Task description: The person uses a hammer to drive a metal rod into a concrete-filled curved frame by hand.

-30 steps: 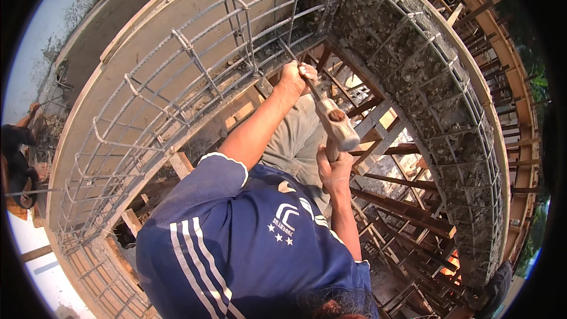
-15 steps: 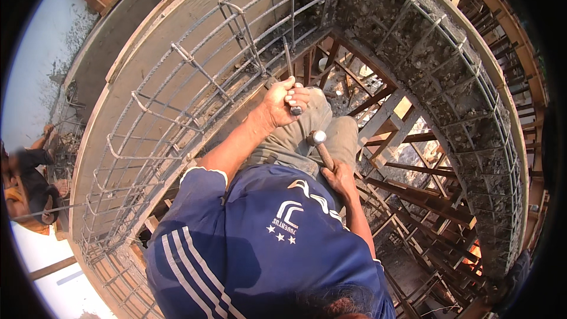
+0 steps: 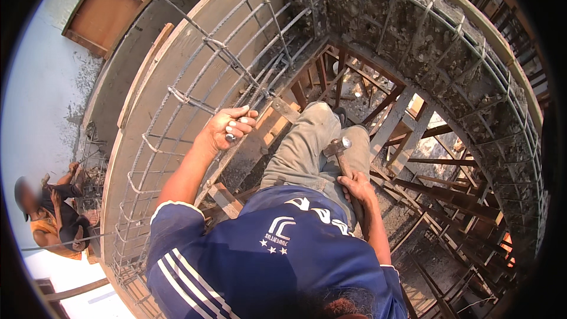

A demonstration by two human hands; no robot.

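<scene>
Along the rebar (image 3: pixel 178 95), the left hand's (image 3: pixel 229 125) clenched rod (image 3: pixel 230 137) has been shifted leftward; the right hand's (image 3: pixel 358 189) gripped hammer (image 3: pixel 342 161) seems idle.

Worn on the head, the left of two side-by-side fisheye cameras looks steeply down and forward over the worker's own blue shirt (image 3: pixel 254 272), so near that the cloth fills the lower middle. The left hand (image 3: pixel 230 127) and right hand (image 3: pixel 357 188) sit a little farther off, mid-view, and the wide lens bends the rough concrete wall (image 3: pixel 348 18) round toward its dark rim, catching another person (image 3: pixel 53 215) at far left
</scene>
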